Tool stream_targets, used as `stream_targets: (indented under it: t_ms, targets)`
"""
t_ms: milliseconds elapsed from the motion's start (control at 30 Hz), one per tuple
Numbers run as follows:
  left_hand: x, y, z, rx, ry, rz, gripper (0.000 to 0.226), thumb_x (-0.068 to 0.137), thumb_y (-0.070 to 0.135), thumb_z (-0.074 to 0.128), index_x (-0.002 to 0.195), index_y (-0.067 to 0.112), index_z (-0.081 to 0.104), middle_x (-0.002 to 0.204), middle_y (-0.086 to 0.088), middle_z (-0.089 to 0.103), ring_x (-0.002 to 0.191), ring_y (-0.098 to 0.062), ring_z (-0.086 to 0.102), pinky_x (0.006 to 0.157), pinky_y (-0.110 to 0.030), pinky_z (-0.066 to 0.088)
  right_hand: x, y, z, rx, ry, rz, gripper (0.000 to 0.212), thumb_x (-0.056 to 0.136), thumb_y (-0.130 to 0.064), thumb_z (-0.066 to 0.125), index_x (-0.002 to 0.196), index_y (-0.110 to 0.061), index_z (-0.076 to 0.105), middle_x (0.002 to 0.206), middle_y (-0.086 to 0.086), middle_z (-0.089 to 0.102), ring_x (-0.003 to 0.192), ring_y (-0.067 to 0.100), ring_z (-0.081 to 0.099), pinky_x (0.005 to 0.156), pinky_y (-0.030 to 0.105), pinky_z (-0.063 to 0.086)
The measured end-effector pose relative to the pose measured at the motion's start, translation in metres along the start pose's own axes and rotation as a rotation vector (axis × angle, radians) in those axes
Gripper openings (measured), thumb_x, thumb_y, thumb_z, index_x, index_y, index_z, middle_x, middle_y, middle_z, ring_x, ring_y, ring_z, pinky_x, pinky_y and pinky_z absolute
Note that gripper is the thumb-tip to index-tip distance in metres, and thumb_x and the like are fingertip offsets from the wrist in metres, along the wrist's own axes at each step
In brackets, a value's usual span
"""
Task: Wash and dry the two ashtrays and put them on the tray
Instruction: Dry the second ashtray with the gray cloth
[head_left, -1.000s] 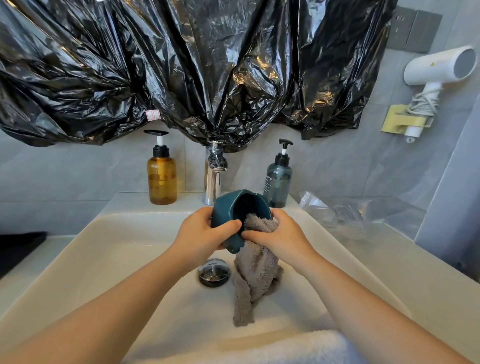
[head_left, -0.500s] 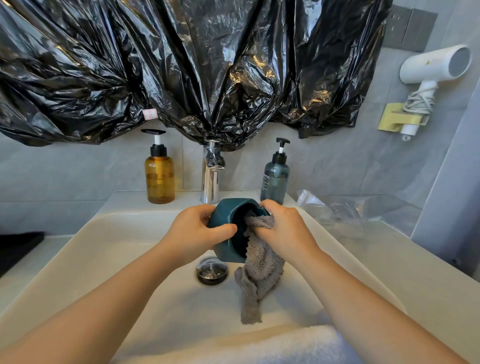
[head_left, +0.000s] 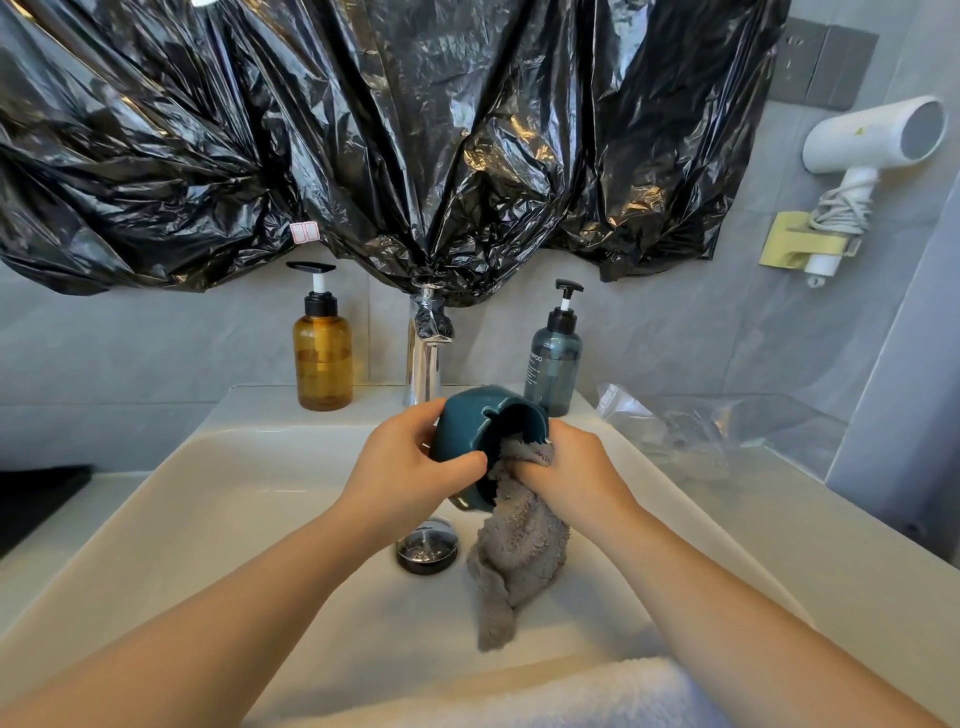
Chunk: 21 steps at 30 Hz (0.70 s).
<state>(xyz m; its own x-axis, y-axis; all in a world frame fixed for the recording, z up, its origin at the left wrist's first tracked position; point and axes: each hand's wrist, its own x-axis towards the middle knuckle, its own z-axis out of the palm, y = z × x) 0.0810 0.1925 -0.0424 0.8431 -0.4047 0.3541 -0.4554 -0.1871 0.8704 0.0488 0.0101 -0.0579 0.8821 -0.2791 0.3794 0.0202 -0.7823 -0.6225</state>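
Note:
A dark teal ashtray (head_left: 470, 426) is held on its side above the white sink basin (head_left: 249, 499), its opening turned toward the right. My left hand (head_left: 405, 462) grips its outer wall and rim. My right hand (head_left: 571, 470) holds a grey cloth (head_left: 517, 551), pressing part of it into the ashtray's hollow while the rest hangs down toward the basin. Only this one ashtray is in view; no tray shows.
A chrome tap (head_left: 426, 358) stands behind the ashtray, flanked by an amber pump bottle (head_left: 322, 358) and a blue-grey pump bottle (head_left: 553, 358). The drain plug (head_left: 427, 545) lies below my hands. A white towel (head_left: 519, 696) drapes the front edge. Clear plastic (head_left: 691, 431) lies on the right counter.
The ashtray has turned in my left hand, and my right hand has shifted the cloth around inside it. Both hands stay over the basin.

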Motion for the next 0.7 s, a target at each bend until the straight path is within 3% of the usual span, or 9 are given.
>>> stream_targets:
  t_ms: [67, 167, 267, 367, 500, 600, 700]
  targets:
    - [0.002, 0.001, -0.002, 0.055, -0.059, 0.012, 0.034, 0.077, 0.016, 0.072, 0.092, 0.045, 0.062, 0.090, 0.005, 0.073, 0.079, -0.010, 0.069, 0.071, -0.026, 0.060, 0.000, -0.001, -0.005, -0.103, 0.007, -0.056, 0.024, 0.084, -0.022, 0.067, 0.106, -0.022, 0.056, 0.092, -0.003, 0.065, 0.085, 0.018, 0.061, 0.061, 0.024, 0.043]
    - [0.006, 0.000, -0.008, 0.059, -0.120, -0.035, 0.029, 0.079, 0.020, 0.071, 0.099, 0.038, 0.064, 0.095, 0.001, 0.073, 0.087, -0.016, 0.069, 0.074, -0.030, 0.061, -0.001, -0.002, -0.007, -0.185, 0.020, -0.132, 0.030, 0.085, -0.021, 0.064, 0.114, -0.022, 0.055, 0.098, 0.001, 0.067, 0.088, 0.022, 0.062, 0.066, 0.030, 0.047]
    - [0.006, -0.002, -0.012, -0.020, -0.095, -0.092, 0.030, 0.080, 0.030, 0.074, 0.106, 0.036, 0.061, 0.100, 0.001, 0.072, 0.094, -0.019, 0.069, 0.081, -0.037, 0.059, 0.000, -0.002, -0.002, -0.106, 0.029, -0.110, 0.020, 0.086, -0.019, 0.063, 0.105, -0.020, 0.061, 0.093, -0.001, 0.066, 0.084, 0.017, 0.059, 0.060, 0.021, 0.041]
    - [0.006, -0.006, -0.008, -0.013, -0.043, -0.160, 0.055, 0.072, 0.042, 0.080, 0.117, 0.034, 0.050, 0.108, 0.005, 0.066, 0.098, -0.016, 0.065, 0.082, -0.033, 0.057, 0.001, 0.002, 0.001, 0.055, 0.030, -0.016, 0.008, 0.087, -0.018, 0.063, 0.094, -0.021, 0.063, 0.084, -0.008, 0.064, 0.080, 0.010, 0.059, 0.057, 0.016, 0.037]
    - [0.006, -0.007, 0.000, 0.016, 0.033, -0.181, 0.047, 0.071, 0.032, 0.079, 0.110, 0.020, 0.055, 0.096, 0.000, 0.069, 0.086, -0.016, 0.069, 0.077, -0.033, 0.059, 0.001, 0.001, 0.003, 0.145, 0.063, 0.045, 0.010, 0.088, -0.018, 0.062, 0.094, -0.026, 0.059, 0.081, -0.014, 0.058, 0.075, 0.001, 0.054, 0.055, 0.013, 0.033]
    - [0.008, -0.004, -0.005, 0.059, 0.010, -0.107, 0.034, 0.072, 0.023, 0.075, 0.103, 0.019, 0.062, 0.087, -0.001, 0.072, 0.078, -0.015, 0.070, 0.067, -0.027, 0.060, 0.000, -0.003, 0.005, 0.042, 0.029, 0.018, 0.017, 0.087, -0.022, 0.063, 0.103, -0.022, 0.058, 0.092, -0.006, 0.064, 0.086, 0.014, 0.060, 0.063, 0.021, 0.042]
    - [0.010, 0.003, -0.017, 0.139, -0.068, -0.042, 0.032, 0.063, 0.029, 0.073, 0.094, 0.023, 0.067, 0.079, 0.001, 0.071, 0.071, -0.014, 0.068, 0.061, -0.027, 0.059, -0.003, -0.009, 0.004, -0.088, 0.033, -0.069, 0.034, 0.086, -0.024, 0.064, 0.119, -0.020, 0.055, 0.106, 0.001, 0.067, 0.097, 0.021, 0.063, 0.070, 0.027, 0.046]
